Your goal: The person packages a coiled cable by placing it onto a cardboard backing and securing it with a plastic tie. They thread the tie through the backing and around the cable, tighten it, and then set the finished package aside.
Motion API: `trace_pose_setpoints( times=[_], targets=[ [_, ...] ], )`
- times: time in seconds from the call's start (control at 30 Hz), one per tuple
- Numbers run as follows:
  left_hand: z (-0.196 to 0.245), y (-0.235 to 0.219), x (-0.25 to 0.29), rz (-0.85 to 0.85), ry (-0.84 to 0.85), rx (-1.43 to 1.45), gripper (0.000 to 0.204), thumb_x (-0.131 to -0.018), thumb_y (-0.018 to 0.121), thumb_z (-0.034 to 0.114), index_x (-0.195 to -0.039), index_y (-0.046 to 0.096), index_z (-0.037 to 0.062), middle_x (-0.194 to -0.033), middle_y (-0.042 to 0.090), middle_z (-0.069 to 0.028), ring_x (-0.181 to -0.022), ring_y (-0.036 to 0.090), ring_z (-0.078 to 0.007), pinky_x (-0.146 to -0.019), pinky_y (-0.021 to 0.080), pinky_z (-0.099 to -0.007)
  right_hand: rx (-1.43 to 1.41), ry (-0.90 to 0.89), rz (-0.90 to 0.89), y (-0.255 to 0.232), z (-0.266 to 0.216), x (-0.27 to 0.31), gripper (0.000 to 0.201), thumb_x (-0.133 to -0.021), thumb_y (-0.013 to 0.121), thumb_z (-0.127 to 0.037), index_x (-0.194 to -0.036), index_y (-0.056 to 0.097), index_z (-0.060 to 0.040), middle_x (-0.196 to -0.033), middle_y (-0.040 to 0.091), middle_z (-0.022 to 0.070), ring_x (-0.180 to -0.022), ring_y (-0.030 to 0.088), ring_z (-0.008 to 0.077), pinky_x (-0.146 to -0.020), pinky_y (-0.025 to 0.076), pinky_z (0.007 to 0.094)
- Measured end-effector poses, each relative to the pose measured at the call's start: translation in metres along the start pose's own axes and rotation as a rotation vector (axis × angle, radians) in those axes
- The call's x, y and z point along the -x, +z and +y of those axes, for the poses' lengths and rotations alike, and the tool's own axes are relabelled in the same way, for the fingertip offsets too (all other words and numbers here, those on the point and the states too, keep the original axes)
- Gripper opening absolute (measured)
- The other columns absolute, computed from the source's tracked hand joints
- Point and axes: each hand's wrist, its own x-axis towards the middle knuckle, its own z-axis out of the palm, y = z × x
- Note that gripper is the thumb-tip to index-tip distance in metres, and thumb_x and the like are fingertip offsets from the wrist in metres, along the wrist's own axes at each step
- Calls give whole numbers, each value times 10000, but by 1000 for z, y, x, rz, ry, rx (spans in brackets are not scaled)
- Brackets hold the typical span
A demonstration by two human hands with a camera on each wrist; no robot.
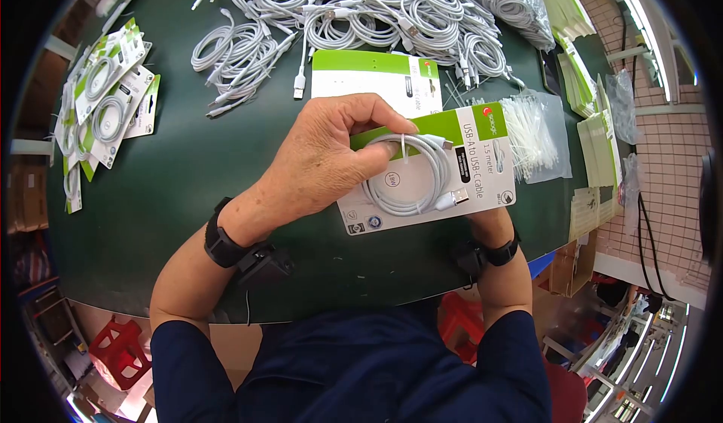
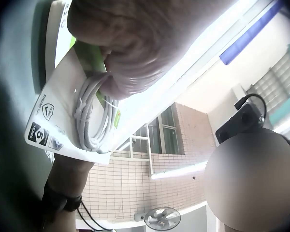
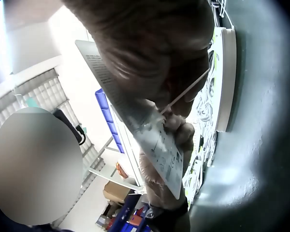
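Observation:
A coiled pale grey USB cable (image 1: 439,168) lies against a green-and-white packaging card (image 1: 486,186). My left hand (image 1: 312,159) pinches the coil and card at the upper left, thumb and forefinger beside a thin white cable tie (image 1: 406,148) that loops round the coil. Behind the card in the head view, my right hand is hidden except for its wrist. The right wrist view shows that right hand (image 3: 154,53) curled at the card's back, its fingers at the long tail of the tie (image 3: 186,92).
A stack of blank cards (image 1: 346,83) lies just beyond. Many coiled cables (image 1: 361,16) are heaped at the back. Finished carded cables (image 1: 113,95) pile up at the left. Loose white ties (image 1: 531,133) on a plastic bag and more cards (image 1: 599,141) are at the right.

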Motion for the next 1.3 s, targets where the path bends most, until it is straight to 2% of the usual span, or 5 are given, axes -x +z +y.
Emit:
trace_pose_setpoints(
  times=[0.23,0.57,0.8,0.9,1.3],
  targets=[
    [-4,2,0,27,47,-29,265,-879,626,-95,-1110,746,-44,-1089,757,-67,-1066,699,-123,-1024,553,-293,-857,335,9,-9,-16,-16,740,-773,929,-401,-1394,655,-105,-1335,694,85,-1199,660,288,-990,515,450],
    [-9,3,-1,-19,-22,2,303,-852,593,-102,-1113,738,-52,-1107,753,-85,-1094,701,-143,-1038,551,-297,69,70,-167,27,28,28,656,-960,731,-453,-1506,558,-132,-1455,631,88,-1266,639,263,-1064,479,435],
    [-10,4,1,-68,-42,-39,314,-845,593,-117,-1114,738,-47,-1100,752,-81,-1109,699,-142,-1041,556,-308,-1335,431,-89,-12,-11,-46,296,-959,738,-237,-1178,688,-45,-1093,703,102,-974,667,145,-821,517,296],
    [-3,6,4,-128,-54,-88,349,-841,599,-119,-1154,731,-38,-1100,754,-78,-1098,703,-142,-1031,562,-314,-618,320,-50,-34,-28,-68,129,-882,765,-98,-937,673,-26,-844,645,51,-723,610,117,-644,481,266],
    [1,15,13,-217,332,-664,494,-762,850,29,-1241,740,81,-1040,722,-113,-952,714,-323,-830,584,-387,-487,231,74,-31,-29,-73,69,-789,689,23,-808,638,-19,-706,637,31,-604,637,113,-588,518,259]
  ],
)
